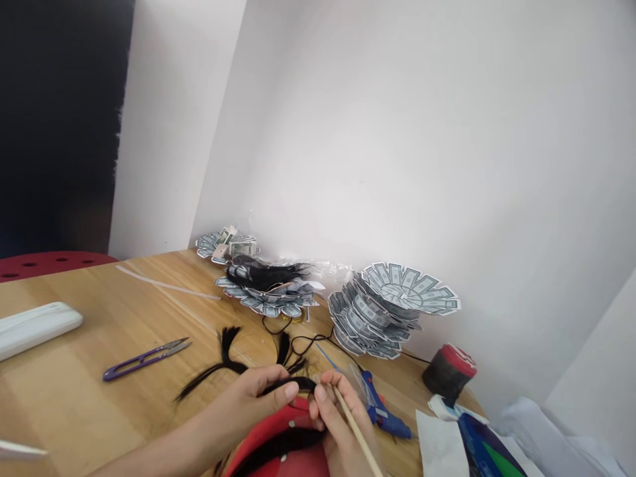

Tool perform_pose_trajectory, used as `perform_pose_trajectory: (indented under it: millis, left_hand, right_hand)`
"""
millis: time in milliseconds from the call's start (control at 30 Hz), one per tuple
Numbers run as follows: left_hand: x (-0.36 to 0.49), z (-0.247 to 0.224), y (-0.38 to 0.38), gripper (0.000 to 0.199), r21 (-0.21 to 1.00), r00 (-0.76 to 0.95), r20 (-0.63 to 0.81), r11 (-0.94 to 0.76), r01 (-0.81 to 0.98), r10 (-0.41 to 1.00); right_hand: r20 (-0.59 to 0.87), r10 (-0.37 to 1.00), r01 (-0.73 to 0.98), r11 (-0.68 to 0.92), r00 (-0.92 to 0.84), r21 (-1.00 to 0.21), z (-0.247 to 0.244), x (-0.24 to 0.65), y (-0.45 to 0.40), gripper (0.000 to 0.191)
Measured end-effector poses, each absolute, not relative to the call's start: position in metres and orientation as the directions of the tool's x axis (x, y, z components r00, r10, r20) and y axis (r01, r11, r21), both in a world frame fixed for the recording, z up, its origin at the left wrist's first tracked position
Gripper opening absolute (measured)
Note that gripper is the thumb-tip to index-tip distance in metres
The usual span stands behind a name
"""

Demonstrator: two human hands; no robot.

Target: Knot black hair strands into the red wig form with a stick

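Note:
A lock of black hair (298, 383) is stretched between my hands above a red object (271, 424). My left hand (258, 397) grips the lock, thumb on top, while its loose ends spread on the table to the left. With fingertips closed at the lock's right end, my right hand (342, 424) also holds a thin wooden stick (358, 434) that slants down toward me. Another black hair band (281, 450) lies across the red object, whose lower part is cut off by the view. More black tufts (228, 344) rest just beyond my left hand.
Purple thread snips (144, 358) and a white case (40, 326) lie left. A blue glue gun (382, 407) is close to my right hand. Behind stand stacked paper-money fans (377, 305) and a black hair bundle (263, 273). A black-and-red container (450, 371) is at right.

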State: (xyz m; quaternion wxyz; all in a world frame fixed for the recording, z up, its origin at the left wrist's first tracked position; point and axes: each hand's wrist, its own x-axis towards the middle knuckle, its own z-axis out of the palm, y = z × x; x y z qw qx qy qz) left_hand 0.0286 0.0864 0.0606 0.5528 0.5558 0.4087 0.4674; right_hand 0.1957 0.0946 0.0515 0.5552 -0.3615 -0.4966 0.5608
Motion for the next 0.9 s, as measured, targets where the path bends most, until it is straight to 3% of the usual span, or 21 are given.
perform_pose_trajectory:
  millis: [200,467,633,900]
  left_hand:
    - [0.018,0.071,0.085,0.04,0.983,0.237,0.117,-0.146,0.109,0.964]
    - [0.002,0.079,0.082,0.054,0.973,0.355,0.068,-0.14,0.183,0.933]
    - [0.001,0.09,0.077,0.06,0.999,0.441,-0.034,0.042,-0.007,0.897]
    - [0.002,0.087,0.079,0.058,0.961,0.386,-0.088,0.18,-0.209,0.918]
  right_hand:
    - [0.037,0.987,-0.36,-0.023,-0.157,-0.933,0.064,0.206,0.092,0.046]
    - [-0.098,0.985,-0.436,-0.026,0.143,-0.9,0.1,0.228,0.091,0.051]
    - [-0.144,0.958,-0.506,0.0,0.246,-0.863,0.106,0.242,0.093,0.049]
    - [-0.156,0.949,-0.591,0.039,0.276,-0.806,0.084,0.262,0.111,0.046]
